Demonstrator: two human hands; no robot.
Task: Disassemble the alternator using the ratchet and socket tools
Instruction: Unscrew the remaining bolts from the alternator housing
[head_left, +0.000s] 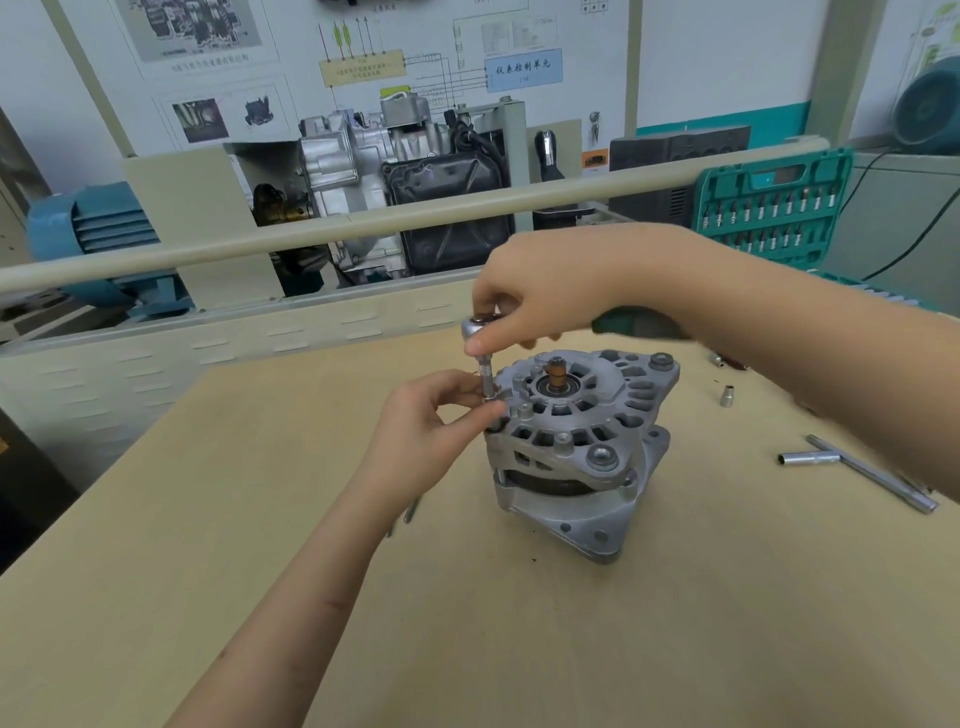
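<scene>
A grey cast alternator (576, 452) stands upright on the wooden table (467, 623), its copper shaft end pointing up. A ratchet (475, 328) with a socket extension (489, 379) stands vertically on a bolt at the alternator's left rim. My right hand (540, 296) grips the ratchet head from above; its green handle (634, 322) runs right under my wrist. My left hand (441, 421) pinches the lower end of the socket where it meets the housing.
Loose sockets (727, 396) and a T-shaped metal wrench (857, 467) lie on the table at right. A green socket case (769, 208) stands open behind. A beige rail (363, 223) and an engine display stand lie beyond the table's far edge.
</scene>
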